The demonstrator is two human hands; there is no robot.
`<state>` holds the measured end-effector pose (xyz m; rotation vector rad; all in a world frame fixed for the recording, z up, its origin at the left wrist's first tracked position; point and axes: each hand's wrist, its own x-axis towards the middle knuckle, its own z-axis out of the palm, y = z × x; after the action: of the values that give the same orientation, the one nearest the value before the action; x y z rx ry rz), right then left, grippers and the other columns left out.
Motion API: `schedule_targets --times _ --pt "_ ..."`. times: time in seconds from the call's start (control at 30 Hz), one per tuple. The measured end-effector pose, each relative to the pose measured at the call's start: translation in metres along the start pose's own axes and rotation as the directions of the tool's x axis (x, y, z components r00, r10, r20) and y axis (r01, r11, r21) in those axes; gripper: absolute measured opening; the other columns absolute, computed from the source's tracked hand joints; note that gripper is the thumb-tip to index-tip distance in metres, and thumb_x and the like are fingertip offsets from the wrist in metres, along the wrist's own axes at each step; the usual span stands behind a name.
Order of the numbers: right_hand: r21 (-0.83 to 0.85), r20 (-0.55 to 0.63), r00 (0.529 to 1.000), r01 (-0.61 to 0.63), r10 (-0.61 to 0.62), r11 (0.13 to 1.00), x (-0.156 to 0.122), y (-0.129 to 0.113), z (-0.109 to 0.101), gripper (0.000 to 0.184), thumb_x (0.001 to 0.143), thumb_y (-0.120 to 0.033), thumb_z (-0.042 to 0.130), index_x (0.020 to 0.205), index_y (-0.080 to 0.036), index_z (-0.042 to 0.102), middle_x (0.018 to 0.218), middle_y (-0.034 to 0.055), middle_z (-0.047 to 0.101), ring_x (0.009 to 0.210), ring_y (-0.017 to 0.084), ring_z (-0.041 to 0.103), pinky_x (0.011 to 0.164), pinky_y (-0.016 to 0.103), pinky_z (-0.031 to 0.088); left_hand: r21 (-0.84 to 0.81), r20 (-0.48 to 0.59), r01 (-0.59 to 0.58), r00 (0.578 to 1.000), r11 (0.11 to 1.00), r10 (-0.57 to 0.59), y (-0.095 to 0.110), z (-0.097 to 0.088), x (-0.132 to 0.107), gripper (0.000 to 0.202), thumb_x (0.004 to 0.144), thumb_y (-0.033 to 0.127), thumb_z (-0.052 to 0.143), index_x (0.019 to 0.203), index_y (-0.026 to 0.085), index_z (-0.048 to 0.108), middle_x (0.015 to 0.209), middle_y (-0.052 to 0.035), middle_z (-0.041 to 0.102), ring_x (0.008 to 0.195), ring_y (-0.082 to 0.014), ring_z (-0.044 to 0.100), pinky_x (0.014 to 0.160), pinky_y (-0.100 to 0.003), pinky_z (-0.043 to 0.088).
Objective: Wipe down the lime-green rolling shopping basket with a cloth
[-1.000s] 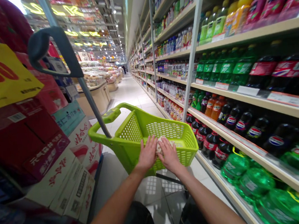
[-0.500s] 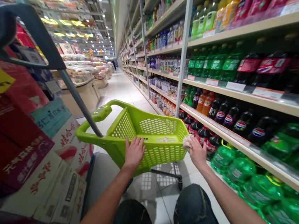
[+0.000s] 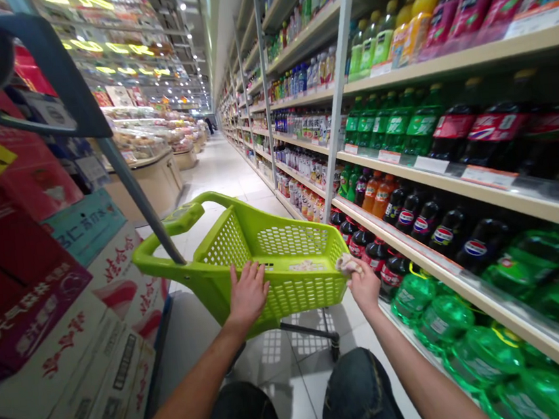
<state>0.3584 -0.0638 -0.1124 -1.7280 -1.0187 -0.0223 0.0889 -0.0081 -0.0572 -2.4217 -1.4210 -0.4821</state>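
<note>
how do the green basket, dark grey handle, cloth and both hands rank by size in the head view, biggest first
1. Green basket
2. Dark grey handle
3. Left hand and right hand: too alike to rank
4. Cloth, partly hidden by the right hand; its visible part looks smallest

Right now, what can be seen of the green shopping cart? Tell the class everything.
The lime-green shopping cart looks plastic, with an open-topped basket whose walls have many small holes. At its left end a slanting grey pole carries a dark handle. It stands upright on the tiled floor, a dark wheel showing below. The left hand rests on the near rim; the right hand holds a pale cloth at the right corner, apparently touching it.
</note>
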Motion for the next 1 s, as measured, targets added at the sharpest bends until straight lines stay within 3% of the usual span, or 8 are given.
schedule_targets --times 0.1,0.27,0.4,0.5,0.73,0.83,0.93,1.0 --pt "0.035 0.053 0.997 -0.058 0.056 0.998 0.004 -0.015 0.007 0.038 0.071 -0.018 0.035 0.100 -0.010 0.059 0.088 0.0090 0.065 0.082 0.020 0.059 0.075 0.031 0.046 -0.007 -0.003 -0.003 1.000 1.000 0.003 0.000 -0.001 0.000 0.038 0.085 0.031 0.036 0.118 0.019 0.049 0.124 -0.0085 0.051 0.120 -0.0244 0.038 0.104 -0.053 0.010" --pt "-0.338 0.096 0.986 0.164 -0.139 0.927 -0.003 -0.021 0.012 0.041 0.071 -0.011 0.038 0.107 -0.016 0.058 0.128 0.0109 0.043 0.118 0.024 0.038 0.096 0.039 0.031 0.000 0.002 -0.013 1.000 1.000 0.013 0.000 -0.003 -0.002 0.038 0.084 0.030 0.037 0.119 0.019 0.048 0.124 -0.0081 0.051 0.120 -0.0243 0.038 0.104 -0.052 0.009" --pt "-0.417 0.327 0.867 0.490 -0.376 0.766 -0.017 -0.013 0.009 0.056 0.073 -0.009 0.040 0.128 -0.019 0.038 0.138 0.0069 0.032 0.129 0.022 0.020 0.102 0.043 0.020 -0.001 -0.004 -0.015 1.000 1.000 0.015 0.001 -0.002 -0.003 0.039 0.084 0.031 0.038 0.119 0.018 0.048 0.123 -0.0086 0.052 0.119 -0.0249 0.038 0.104 -0.053 0.009" --pt "-0.421 0.431 0.805 0.579 -0.407 0.698 -0.016 -0.006 0.008 0.060 0.072 -0.015 0.047 0.131 -0.017 0.033 0.137 0.0090 0.033 0.129 0.024 0.020 0.101 0.047 0.019 -0.006 0.001 -0.018 1.000 1.000 0.018 0.001 -0.002 -0.003 0.039 0.084 0.031 0.038 0.120 0.019 0.048 0.123 -0.0084 0.052 0.119 -0.0247 0.038 0.104 -0.053 0.009" --pt "-0.383 0.453 0.807 0.560 -0.379 0.735 0.018 0.033 -0.007 0.047 0.073 -0.010 0.043 0.120 -0.014 0.047 0.128 0.0113 0.046 0.124 0.021 0.032 0.098 0.041 0.030 -0.015 -0.004 -0.043 0.999 0.999 0.043 0.005 -0.001 -0.004 0.040 0.083 0.030 0.038 0.121 0.019 0.046 0.124 -0.0088 0.050 0.121 -0.0246 0.036 0.104 -0.053 0.008" --pt "-0.359 0.366 0.861 0.480 -0.352 0.800 0.020 0.045 -0.009 0.043 0.073 -0.010 0.040 0.114 -0.013 0.053 0.125 0.0117 0.048 0.122 0.021 0.035 0.097 0.041 0.032 -0.020 -0.002 -0.037 0.999 0.999 0.037 0.010 -0.002 -0.004 0.041 0.083 0.031 0.039 0.121 0.018 0.046 0.125 -0.0090 0.050 0.121 -0.0249 0.035 0.104 -0.053 0.008" --pt "-0.325 0.250 0.918 0.380 -0.309 0.866 0.007 0.037 -0.001 0.043 0.073 -0.009 0.035 0.111 -0.012 0.055 0.122 0.0109 0.052 0.118 0.019 0.040 0.098 0.038 0.033 -0.022 0.001 -0.012 1.000 1.000 0.012 0.015 -0.004 -0.004 0.042 0.082 0.031 0.041 0.121 0.016 0.046 0.126 -0.0097 0.049 0.121 -0.0257 0.035 0.104 -0.053 0.008" --pt "-0.277 0.225 0.920 0.376 -0.321 0.884 -0.004 0.023 0.008 0.044 0.074 -0.008 0.033 0.111 -0.013 0.055 0.119 0.0091 0.054 0.116 0.016 0.043 0.098 0.036 0.034 -0.023 0.005 -0.015 1.000 1.000 0.015 0.016 -0.005 -0.005 0.042 0.082 0.031 0.041 0.121 0.016 0.046 0.126 -0.0098 0.049 0.121 -0.0258 0.035 0.104 -0.053 0.007"
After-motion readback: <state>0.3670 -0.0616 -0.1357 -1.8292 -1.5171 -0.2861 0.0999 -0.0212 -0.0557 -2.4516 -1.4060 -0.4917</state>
